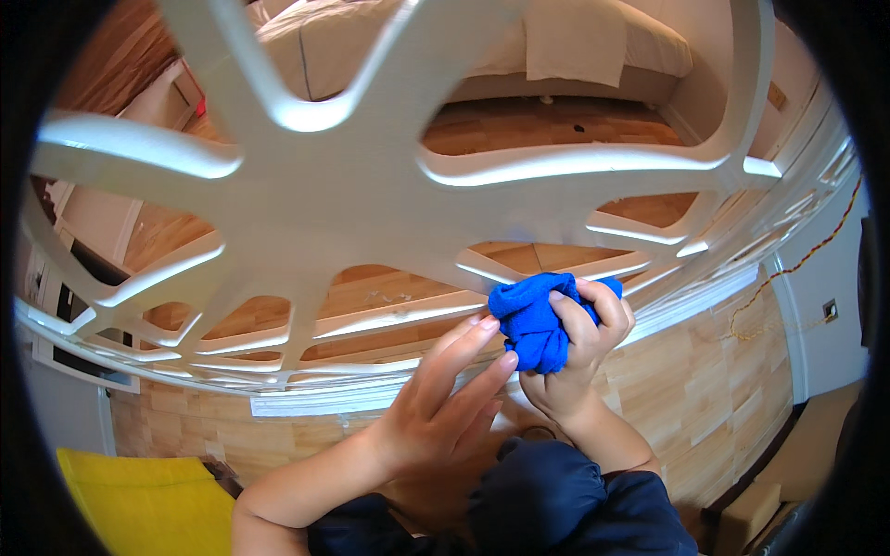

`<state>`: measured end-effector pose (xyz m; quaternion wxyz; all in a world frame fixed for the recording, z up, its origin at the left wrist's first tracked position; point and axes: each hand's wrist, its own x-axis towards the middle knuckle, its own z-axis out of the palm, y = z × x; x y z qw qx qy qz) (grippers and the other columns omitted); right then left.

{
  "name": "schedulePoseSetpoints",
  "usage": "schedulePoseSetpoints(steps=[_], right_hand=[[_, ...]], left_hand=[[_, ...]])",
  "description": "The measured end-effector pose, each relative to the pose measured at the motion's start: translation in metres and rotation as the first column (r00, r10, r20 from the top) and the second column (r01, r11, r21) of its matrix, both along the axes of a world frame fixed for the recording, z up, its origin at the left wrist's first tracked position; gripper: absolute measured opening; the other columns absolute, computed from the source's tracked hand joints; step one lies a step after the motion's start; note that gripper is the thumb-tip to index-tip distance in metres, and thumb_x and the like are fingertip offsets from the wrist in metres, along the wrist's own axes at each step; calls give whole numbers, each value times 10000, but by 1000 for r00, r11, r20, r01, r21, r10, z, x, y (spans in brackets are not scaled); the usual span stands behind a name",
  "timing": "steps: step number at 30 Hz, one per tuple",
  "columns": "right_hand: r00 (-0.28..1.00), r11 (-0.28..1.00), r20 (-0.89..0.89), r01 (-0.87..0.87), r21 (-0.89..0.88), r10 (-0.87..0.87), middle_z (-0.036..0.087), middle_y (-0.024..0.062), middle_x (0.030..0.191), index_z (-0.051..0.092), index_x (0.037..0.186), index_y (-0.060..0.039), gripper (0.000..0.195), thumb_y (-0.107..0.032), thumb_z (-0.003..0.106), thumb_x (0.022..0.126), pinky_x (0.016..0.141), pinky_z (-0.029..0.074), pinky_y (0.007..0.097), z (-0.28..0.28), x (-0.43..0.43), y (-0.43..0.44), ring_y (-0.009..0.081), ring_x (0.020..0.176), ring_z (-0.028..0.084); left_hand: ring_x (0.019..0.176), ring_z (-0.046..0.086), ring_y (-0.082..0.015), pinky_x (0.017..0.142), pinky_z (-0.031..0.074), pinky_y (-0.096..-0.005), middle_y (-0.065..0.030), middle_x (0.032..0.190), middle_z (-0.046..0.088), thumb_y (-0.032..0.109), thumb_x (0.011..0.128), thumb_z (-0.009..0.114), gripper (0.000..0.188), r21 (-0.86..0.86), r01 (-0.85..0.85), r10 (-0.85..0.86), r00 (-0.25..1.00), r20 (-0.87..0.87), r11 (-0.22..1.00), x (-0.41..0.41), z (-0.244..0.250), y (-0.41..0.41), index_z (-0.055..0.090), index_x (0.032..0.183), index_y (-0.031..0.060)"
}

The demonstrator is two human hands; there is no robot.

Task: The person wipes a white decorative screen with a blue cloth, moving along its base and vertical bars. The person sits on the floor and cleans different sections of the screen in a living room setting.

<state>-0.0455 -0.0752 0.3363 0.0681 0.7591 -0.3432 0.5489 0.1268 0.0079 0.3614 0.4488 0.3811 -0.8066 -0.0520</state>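
Observation:
A bunched blue cloth (532, 320) is gripped in my right hand (591, 333), whose fingers curl over its right side. My left hand (452, 396) is beside it, fingers spread, with fingertips touching or very near the cloth's left edge. Both hands are in front of a large white openwork panel (334, 187) with rounded cut-outs and glossy edges. The cloth overlaps the panel's lower bars in the view; whether it touches them cannot be told.
Beyond the panel stands a bed (487, 42) with pale bedding. A yellow chair or cover (146, 500) is at the lower left. Tan furniture (799, 452) stands at the lower right. A twisted yellow-red cord (793, 274) hangs along the right wall beside a socket (830, 310).

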Motion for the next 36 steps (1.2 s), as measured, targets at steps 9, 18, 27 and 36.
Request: schedulePoseSetpoints(steps=[9, 18, 27, 36], right_hand=[[963, 962, -69, -265, -63, 261, 483, 165, 1286, 508, 1307, -126, 592, -334, 769, 817, 1007, 352, 527, 46, 31, 4, 351, 1168, 461], [990, 872, -116, -123, -474, 77, 504, 73, 1327, 630, 1230, -175, 385, -221, 754, 869, 987, 518, 449, 55, 71, 1, 329, 1229, 471], [986, 846, -156, -133, -517, 60, 522, 22, 1300, 652, 1179, -346, 393, -290, 823, 829, 920, 510, 414, 123, 86, 8, 247, 1247, 474], [984, 837, -179, -109, -537, 14, 544, 22, 1170, 635, 1177, -291, 326, -349, 773, 888, 913, 489, 428, 176, 103, 17, 187, 1161, 522]], left_hand=[[1260, 531, -413, 1044, 474, -444, -274, 1425, 434, 4, 897, 675, 520, -21, -110, 103, 973, -205, 994, 8, 14, 13, 520, 1393, -12], [1148, 596, -348, 950, 532, -423, -205, 1286, 549, -26, 838, 724, 425, -233, -255, 209, 956, -206, 938, 38, 31, 10, 635, 1245, 57], [1127, 582, -362, 996, 441, -483, -148, 1235, 623, 362, 898, 669, 427, -469, -630, 664, 738, -117, 618, 58, 102, 22, 652, 1159, 25], [1001, 573, -367, 933, 390, -508, -167, 1101, 600, 562, 820, 693, 689, -239, -595, 622, 781, 51, 767, 71, 143, 24, 613, 1162, -31]])
